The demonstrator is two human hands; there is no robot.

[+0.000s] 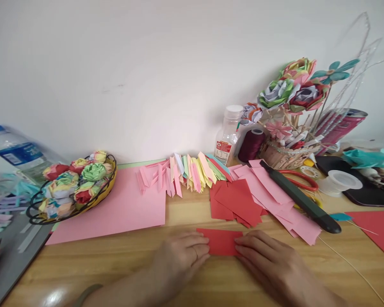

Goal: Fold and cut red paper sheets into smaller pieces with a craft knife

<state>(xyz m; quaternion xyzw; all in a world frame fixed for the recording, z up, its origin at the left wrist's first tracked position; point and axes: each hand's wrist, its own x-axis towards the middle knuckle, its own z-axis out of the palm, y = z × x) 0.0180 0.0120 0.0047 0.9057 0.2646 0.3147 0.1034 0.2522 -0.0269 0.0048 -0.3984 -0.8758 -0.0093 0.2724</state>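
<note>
A small red paper rectangle (222,242) lies on the wooden table in front of me. My left hand (184,256) grips its left end with the fingers pressed together; a ring is on one finger. On the right end, my right hand (270,260) has its fingers closed on the paper in the same way. Whether the paper is folded double I cannot tell. Just behind it is a loose pile of red paper rectangles (237,200). Folded paper pieces in several colours (192,172) stand in a row farther back.
Pink paper strips (269,192) lie at the right under a long black tool (304,200). A basket of paper flowers (94,209) sits on a pink sheet (131,209). Against the wall stand a clear bottle (227,132) and a purple thread spool (252,145).
</note>
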